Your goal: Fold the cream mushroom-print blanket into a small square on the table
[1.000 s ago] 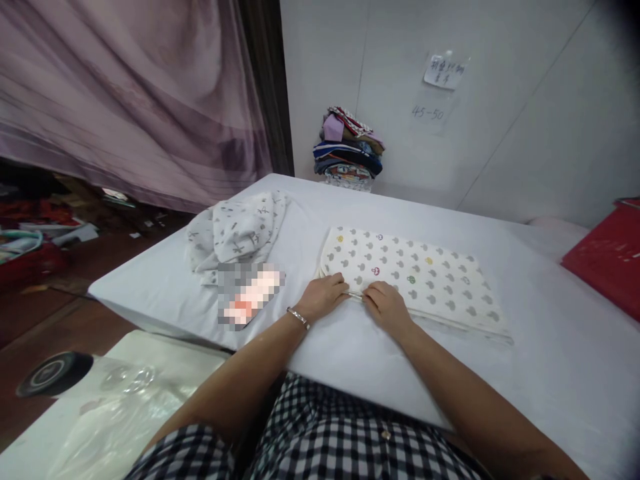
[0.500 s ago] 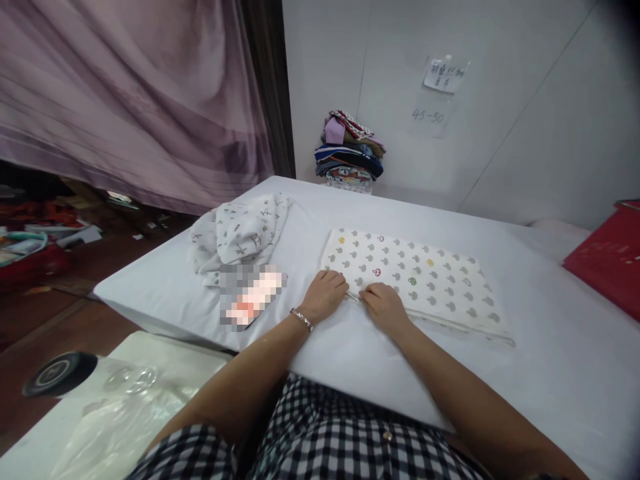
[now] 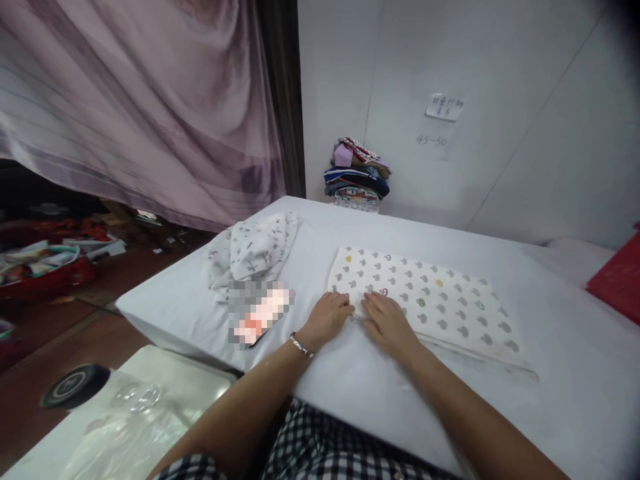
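Note:
A folded white cloth [image 3: 425, 293] printed with grey mushroom shapes and a few coloured ones lies flat on the table. My left hand [image 3: 330, 319] is at its near left corner, with the fingers closed on the near edge. Just to the right, my right hand [image 3: 390, 322] rests on the same cloth, fingers stretched out over the print near that edge. A small gap separates the two hands. Part of the cloth's near edge is hidden under them.
On the white-covered table [image 3: 310, 230] a crumpled printed cloth [image 3: 260, 250] lies at left, near a blurred-out flat object [image 3: 263, 317]. A stack of folded fabrics [image 3: 357, 177] stands by the wall. Clear plastic [image 3: 135, 427] covers a lower surface, and a red object [image 3: 617, 277] is at right.
My right hand's fingers have gone from curled at the cloth's near edge to spread flat on top. My left hand stays by the corner. The view has tilted up slightly.

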A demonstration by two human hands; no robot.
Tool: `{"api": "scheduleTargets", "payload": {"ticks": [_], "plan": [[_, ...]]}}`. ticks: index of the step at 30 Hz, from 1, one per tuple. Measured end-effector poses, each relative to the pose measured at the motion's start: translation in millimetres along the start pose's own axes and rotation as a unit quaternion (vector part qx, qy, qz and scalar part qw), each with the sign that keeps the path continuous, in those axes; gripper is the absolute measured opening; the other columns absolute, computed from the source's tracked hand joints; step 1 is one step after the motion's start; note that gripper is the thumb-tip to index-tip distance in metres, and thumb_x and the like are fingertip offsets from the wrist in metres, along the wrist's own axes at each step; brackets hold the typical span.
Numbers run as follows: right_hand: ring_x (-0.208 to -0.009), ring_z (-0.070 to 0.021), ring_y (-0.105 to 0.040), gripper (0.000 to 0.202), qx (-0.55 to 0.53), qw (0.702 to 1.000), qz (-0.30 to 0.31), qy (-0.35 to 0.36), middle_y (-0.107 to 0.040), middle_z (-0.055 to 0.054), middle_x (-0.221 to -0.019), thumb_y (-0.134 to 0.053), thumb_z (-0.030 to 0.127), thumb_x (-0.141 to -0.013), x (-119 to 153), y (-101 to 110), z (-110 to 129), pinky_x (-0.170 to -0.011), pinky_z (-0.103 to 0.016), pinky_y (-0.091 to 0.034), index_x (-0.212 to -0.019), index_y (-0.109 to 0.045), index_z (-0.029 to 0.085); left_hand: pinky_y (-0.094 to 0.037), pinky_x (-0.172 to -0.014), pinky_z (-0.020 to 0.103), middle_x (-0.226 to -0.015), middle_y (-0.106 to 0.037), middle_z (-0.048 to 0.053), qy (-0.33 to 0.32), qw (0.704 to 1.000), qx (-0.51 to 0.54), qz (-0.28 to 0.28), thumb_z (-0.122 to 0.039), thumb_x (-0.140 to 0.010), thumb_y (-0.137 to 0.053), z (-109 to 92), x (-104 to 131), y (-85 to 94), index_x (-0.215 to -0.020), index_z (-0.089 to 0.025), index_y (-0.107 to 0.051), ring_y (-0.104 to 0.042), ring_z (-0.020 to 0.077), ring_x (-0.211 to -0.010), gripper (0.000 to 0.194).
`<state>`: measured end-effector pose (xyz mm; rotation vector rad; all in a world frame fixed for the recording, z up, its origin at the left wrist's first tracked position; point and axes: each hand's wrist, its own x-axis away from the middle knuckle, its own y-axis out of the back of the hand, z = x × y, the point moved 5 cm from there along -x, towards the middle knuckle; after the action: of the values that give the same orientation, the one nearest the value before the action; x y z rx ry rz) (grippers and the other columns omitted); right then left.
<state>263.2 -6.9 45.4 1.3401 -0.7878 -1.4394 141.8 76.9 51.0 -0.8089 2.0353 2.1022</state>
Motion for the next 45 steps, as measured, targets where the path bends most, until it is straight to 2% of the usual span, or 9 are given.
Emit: {"api": "scheduleTargets", "payload": {"ticks": [4,7,18,26,34,38,40,42,45], "plan": [[-0.135,-0.0231,-0.022,0.057,0.036,0.996,0.085,0.0,-0.028,-0.007,-0.147,-0.029,0.047,-0.091,3,-25,-3,-0.108,-0.045,-0.019,-0.141,-0.03,0.018,-0.034,-0.068,0.029,-0.08,-0.055,0.003,0.001,1.0,-0.015,-0.004,-0.014,-0.088,-0.043,2,1,-1.4,-0.086,-0.02,-0.062,-0.047,0.0138,-0.074,0.021],[-0.136,-0.0223,-0.018,0.061,0.035,0.994,0.1,-0.003,-0.023,-0.005,-0.149,-0.028,0.052,-0.091,5,-32,-5,-0.109,-0.044,-0.015,-0.143,-0.025,0.02,-0.035,-0.069,0.03,-0.081,-0.056,0.004,-0.005,1.0,-0.023,-0.001,-0.014,-0.088,-0.043,1,0,-3.1,-0.084,-0.019,-0.062,-0.048,0.0146,-0.077,0.02],[-0.135,-0.0236,-0.021,0.058,0.009,0.995,0.103,-0.001,-0.025,-0.007,-0.148,-0.033,0.048,-0.091,3,-24,-1,-0.109,-0.046,-0.018,-0.141,-0.029,0.021,-0.038,-0.078,0.033,-0.089,-0.061,0.004,0.056,0.998,0.033,0.005,-0.017,-0.085,-0.048,17,6,12.6,-0.09,-0.02,-0.06,-0.051,0.0172,-0.089,0.013],[-0.136,-0.024,-0.02,0.059,0.009,0.995,0.098,0.002,-0.024,-0.007,-0.148,-0.032,0.049,-0.091,3,-24,-1,-0.109,-0.046,-0.018,-0.142,-0.028,0.02,-0.037,-0.077,0.032,-0.084,-0.06,0.004,0.006,0.999,0.027,0.029,-0.008,-0.085,-0.041,19,-3,15.6,-0.089,-0.018,-0.058,-0.052,0.0152,-0.083,0.02],[-0.135,-0.0256,-0.021,0.059,-0.004,0.995,0.1,0.003,-0.024,-0.007,-0.148,-0.035,0.048,-0.09,4,-25,-1,-0.11,-0.047,-0.017,-0.142,-0.028,0.02,-0.042,-0.077,0.031,-0.084,-0.063,0.003,0.038,0.993,0.105,0.032,-0.003,-0.074,-0.047,30,2,13.7,-0.086,-0.02,-0.06,-0.056,0.0149,-0.083,0.024],[-0.136,-0.0258,-0.019,0.059,-0.008,0.995,0.097,0.004,-0.021,-0.006,-0.149,-0.039,0.045,-0.09,4,-31,-3,-0.11,-0.048,-0.017,-0.142,-0.027,0.022,-0.045,-0.077,0.029,-0.085,-0.066,0.002,0.104,0.983,0.146,0.027,-0.007,-0.074,-0.048,37,-25,22.7,-0.085,-0.021,-0.064,-0.059,0.0138,-0.081,0.024],[-0.136,-0.0259,-0.018,0.059,-0.008,0.995,0.098,0.005,-0.021,-0.006,-0.149,-0.041,0.043,-0.089,5,-34,-3,-0.11,-0.049,-0.017,-0.142,-0.027,0.022,-0.045,-0.085,0.03,-0.099,-0.066,0.004,0.112,0.985,0.129,-0.004,-0.017,-0.081,-0.048,38,-50,20.8,-0.094,-0.02,-0.064,-0.058,0.0153,-0.094,0.021],[-0.136,-0.0263,-0.017,0.06,-0.009,0.995,0.098,0.008,-0.021,-0.007,-0.149,-0.042,0.042,-0.089,4,-36,-4,-0.11,-0.05,-0.016,-0.142,-0.027,0.021,-0.039,-0.096,0.037,-0.119,-0.058,0.008,0.105,0.991,0.082,-0.015,-0.029,-0.086,-0.047,39,-73,8.5,-0.108,-0.02,-0.06,-0.05,0.0195,-0.114,0.027],[-0.137,-0.0271,-0.016,0.061,-0.021,0.995,0.102,0.006,-0.02,-0.008,-0.149,-0.043,0.041,-0.088,5,-36,-3,-0.11,-0.051,-0.016,-0.142,-0.026,0.019,-0.03,-0.102,0.049,-0.137,-0.043,0.014,0.135,0.99,-0.001,0.034,-0.046,-0.085,-0.045,50,-89,-25.2,-0.123,-0.017,-0.051,-0.034,0.0278,-0.129,0.048]]}}
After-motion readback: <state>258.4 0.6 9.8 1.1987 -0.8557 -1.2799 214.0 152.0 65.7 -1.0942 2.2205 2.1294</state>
